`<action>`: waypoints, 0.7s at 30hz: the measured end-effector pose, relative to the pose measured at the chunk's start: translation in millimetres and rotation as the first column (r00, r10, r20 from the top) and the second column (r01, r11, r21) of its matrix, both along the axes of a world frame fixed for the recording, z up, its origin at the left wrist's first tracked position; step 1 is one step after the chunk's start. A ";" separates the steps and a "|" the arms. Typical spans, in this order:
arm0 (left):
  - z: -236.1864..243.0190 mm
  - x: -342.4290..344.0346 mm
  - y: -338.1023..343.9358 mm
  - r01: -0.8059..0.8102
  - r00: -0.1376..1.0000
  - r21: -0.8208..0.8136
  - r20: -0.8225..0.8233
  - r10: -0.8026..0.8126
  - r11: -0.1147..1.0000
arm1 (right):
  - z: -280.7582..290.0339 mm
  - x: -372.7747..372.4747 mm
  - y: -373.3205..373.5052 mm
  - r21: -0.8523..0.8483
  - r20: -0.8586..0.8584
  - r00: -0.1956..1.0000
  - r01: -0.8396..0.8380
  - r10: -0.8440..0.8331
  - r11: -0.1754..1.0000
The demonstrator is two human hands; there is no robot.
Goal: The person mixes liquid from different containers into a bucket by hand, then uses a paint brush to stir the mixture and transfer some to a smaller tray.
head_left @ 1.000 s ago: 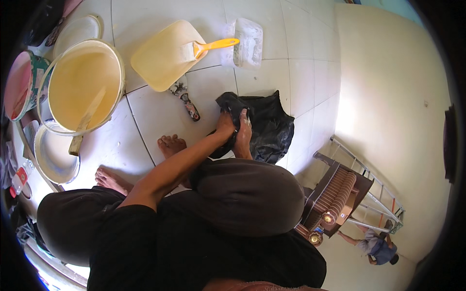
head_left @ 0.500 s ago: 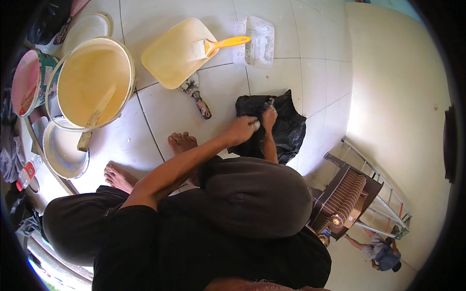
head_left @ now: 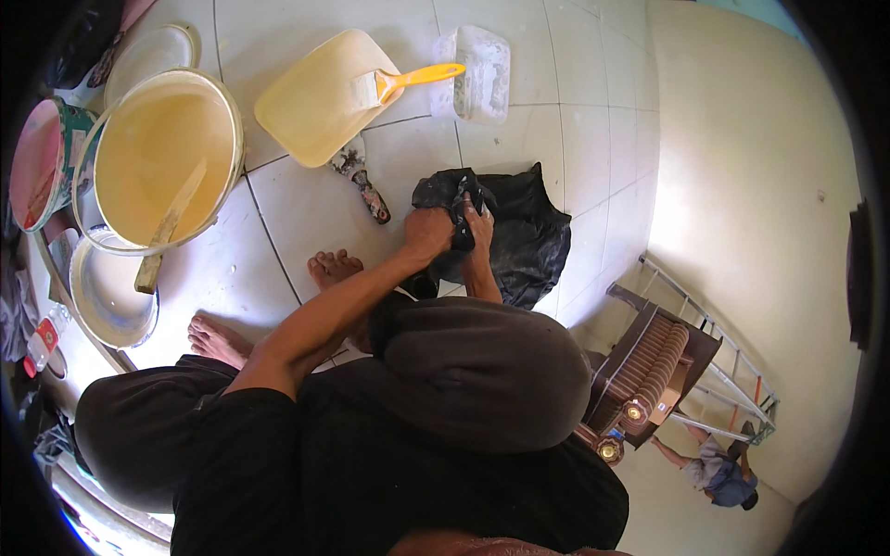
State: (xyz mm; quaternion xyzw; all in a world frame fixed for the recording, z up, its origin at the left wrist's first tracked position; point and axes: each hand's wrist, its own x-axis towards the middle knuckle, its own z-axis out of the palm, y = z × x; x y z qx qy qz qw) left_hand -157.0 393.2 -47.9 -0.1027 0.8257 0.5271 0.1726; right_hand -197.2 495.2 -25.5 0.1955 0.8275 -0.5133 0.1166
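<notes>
A black crumpled sheet (head_left: 528, 232), cloth or plastic, I cannot tell which, lies on the white tiles in front of my right knee. Its left part is bunched up between my two hands. My left hand (head_left: 429, 232) is closed round the left side of the bunch. From the other side my right hand (head_left: 478, 225) grips the same bunch, its fingers pointing up along the folds. A scraper (head_left: 371, 196) with a worn, paint-spotted handle lies just left of the bunch, its blade touching a cream tray (head_left: 315, 107).
A brush (head_left: 417, 79) with a yellow handle rests on the tray, beside a clear plastic tub (head_left: 482, 79). At left stand a bucket (head_left: 232, 139) of cream paint with a wooden stick (head_left: 171, 227), and a pink-lined pail (head_left: 32, 167). A person (head_left: 723, 473) is near a ladder (head_left: 742, 371).
Both hands have shifted left and come together, gathering the black sheet into a bunch where before it lay flatter beneath them. The view has moved slightly.
</notes>
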 end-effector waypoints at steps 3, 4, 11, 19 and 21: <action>7.4 -3.4 -0.5 0.034 0.996 0.006 -0.080 -0.034 0.999 | -24.0 -19.6 35.6 0.095 0.030 0.999 -0.041 0.038 0.995; 9.4 -5.0 -0.8 0.067 0.991 0.009 -0.118 -0.066 0.998 | -27.0 -22.7 47.6 0.086 0.048 0.998 -0.052 0.048 0.995; 6.8 -19.4 -24.2 0.077 0.964 0.133 -0.263 -0.040 0.988 | -8.2 -32.1 47.2 -0.724 0.074 0.996 0.016 0.054 0.690; 30.0 -18.7 -30.8 -0.116 0.988 -0.081 -0.114 0.106 0.990 | 14.4 -7.1 27.2 -0.172 0.154 0.987 -0.014 0.041 0.985; 25.4 -6.5 -25.4 -0.043 0.960 -0.167 -0.281 -0.006 0.985 | 30.5 -4.0 -12.1 0.223 0.208 0.978 -0.022 -0.025 0.975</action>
